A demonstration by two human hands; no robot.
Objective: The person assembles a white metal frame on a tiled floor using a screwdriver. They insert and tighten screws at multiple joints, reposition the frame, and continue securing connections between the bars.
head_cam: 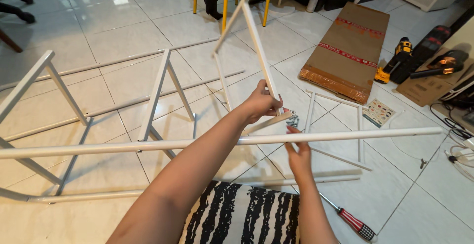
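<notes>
My left hand (261,102) grips a white metal frame piece (256,41) and holds it upright and tilted, its top pointing away from me. My right hand (297,151) is below it, fingers at the piece's lower end and touching a long white horizontal tube (355,134) that spans the view. That tube belongs to a partly built white rack (153,101) lying on the tiled floor to my left. A few small screws (293,120) lie by my hands.
A red-handled screwdriver (353,222) lies at the lower right. Another white frame piece (335,125), an instruction sheet (378,112), a flat cardboard box (348,51) and a yellow power drill (394,60) sit to the right. Yellow chair legs (225,2) stand behind. A striped cushion (244,217) is below.
</notes>
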